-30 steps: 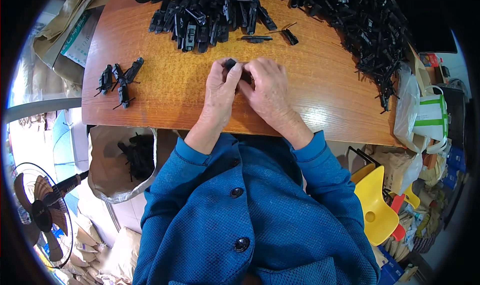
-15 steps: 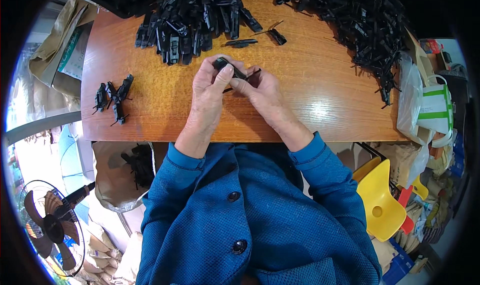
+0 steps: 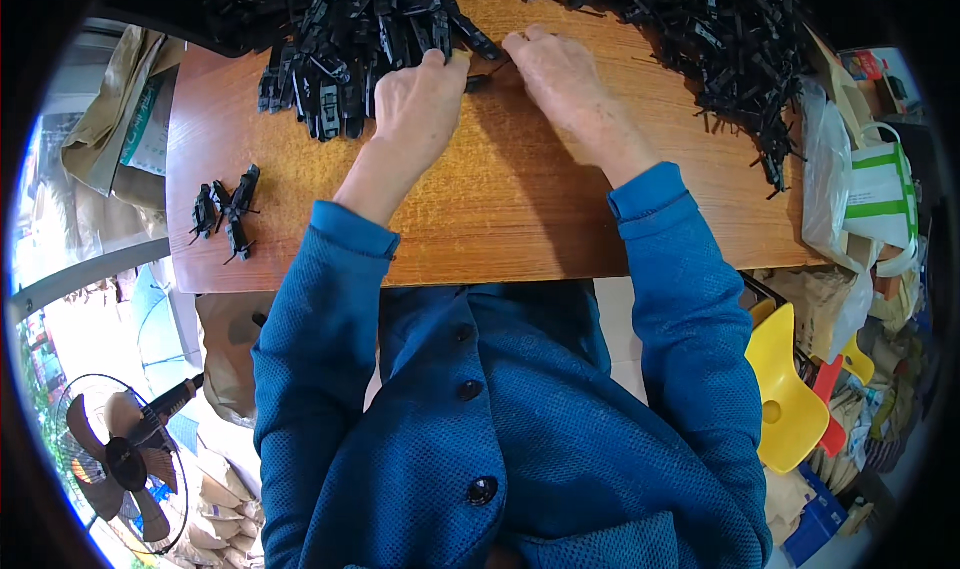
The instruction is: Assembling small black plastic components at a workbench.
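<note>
At the near edge of a pile of black plastic parts (image 3: 330,59), my left hand (image 3: 415,104) is closed with the knuckles up. Its fingertips are hidden, and what they hold cannot be made out. A flat black piece (image 3: 479,84) lies on the wood just right of it. My right hand (image 3: 555,74) reaches to the same spot from the right, fingers curled and pressed together. A thin black rod (image 3: 498,67) sticks out at its fingertips. The body of that small part is hidden under the hand, so I cannot tell whether it is lifted.
A larger heap of black parts (image 3: 720,49) covers the table's far right. Several joined-looking black pieces (image 3: 232,209) lie at the left. Beyond the wooden table (image 3: 520,219) are a fan (image 3: 125,464), paper bags (image 3: 115,99), a white-green bag (image 3: 880,204) and a yellow chair (image 3: 785,399).
Both hands have parted and moved away from me, the left toward the pile, the right over the small part with a rod. The black piece they held between them no longer shows.
</note>
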`<state>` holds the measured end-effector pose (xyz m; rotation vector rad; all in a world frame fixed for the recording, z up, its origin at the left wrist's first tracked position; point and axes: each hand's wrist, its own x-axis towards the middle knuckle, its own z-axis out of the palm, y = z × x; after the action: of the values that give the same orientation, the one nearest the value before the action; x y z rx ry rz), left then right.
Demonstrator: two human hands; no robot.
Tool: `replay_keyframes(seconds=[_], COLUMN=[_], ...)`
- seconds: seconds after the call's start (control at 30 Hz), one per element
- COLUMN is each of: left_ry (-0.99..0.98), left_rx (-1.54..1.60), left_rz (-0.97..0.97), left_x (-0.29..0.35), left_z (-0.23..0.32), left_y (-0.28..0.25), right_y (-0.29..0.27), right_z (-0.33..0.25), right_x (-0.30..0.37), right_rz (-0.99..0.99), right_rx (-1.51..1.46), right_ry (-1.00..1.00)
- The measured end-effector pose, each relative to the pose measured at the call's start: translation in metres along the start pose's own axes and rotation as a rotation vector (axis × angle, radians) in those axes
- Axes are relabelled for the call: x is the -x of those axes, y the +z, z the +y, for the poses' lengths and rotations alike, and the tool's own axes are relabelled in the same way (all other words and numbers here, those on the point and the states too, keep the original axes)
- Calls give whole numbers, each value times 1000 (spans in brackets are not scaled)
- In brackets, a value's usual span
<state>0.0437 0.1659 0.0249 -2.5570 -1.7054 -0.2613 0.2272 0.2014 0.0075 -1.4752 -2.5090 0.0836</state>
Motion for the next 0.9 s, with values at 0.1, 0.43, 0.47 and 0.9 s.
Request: replay_keyframes(seconds=[0.1, 0.43, 0.47, 0.9], left_ry=[6, -466, -455, -577], left_rx=[26, 1918, 1966, 1930], left_rz=[-7, -137, -109, 182], left_x=[4, 72, 77, 125], left_z=[-8, 3, 7, 36], left_y=[7, -15, -19, -38], right_y=[-2, -27, -28, -12], right_z=[1, -83, -92, -164], right_x=[16, 84, 87, 98], right_rz=[359, 523, 522, 690], right_rx=[-317, -1497, -1495, -1111], right_ry=[-35, 481, 474, 284])
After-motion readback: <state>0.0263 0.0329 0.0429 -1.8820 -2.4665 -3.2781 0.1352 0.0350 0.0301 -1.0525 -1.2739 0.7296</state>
